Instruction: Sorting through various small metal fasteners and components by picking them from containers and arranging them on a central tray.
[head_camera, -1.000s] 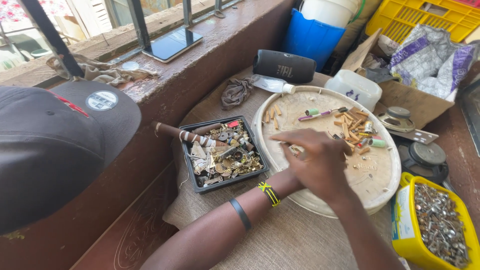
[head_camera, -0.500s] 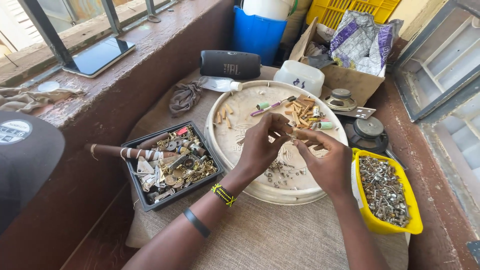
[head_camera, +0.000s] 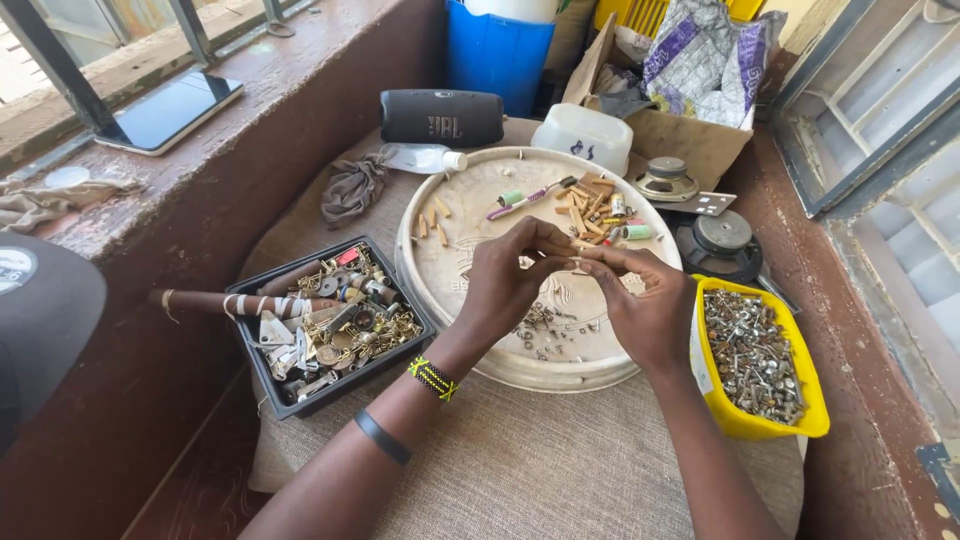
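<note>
Fingertips of the left hand (head_camera: 510, 280) and right hand (head_camera: 640, 305) pinch together on a small part, too tiny to identify, held above the round cream tray (head_camera: 440, 270) so drops land among its screws (head_camera: 545, 330); black parts tray (head_camera: 270, 390) and yellow screw tub (head_camera: 812, 420) flank within reach.

Cream round tray (head_camera: 455, 270) centre; yellow tub (head_camera: 815, 415) right; black tray (head_camera: 262, 370) left; blue bin (head_camera: 497, 45) far; green-and-black beaded wristband (head_camera: 433, 379).
</note>
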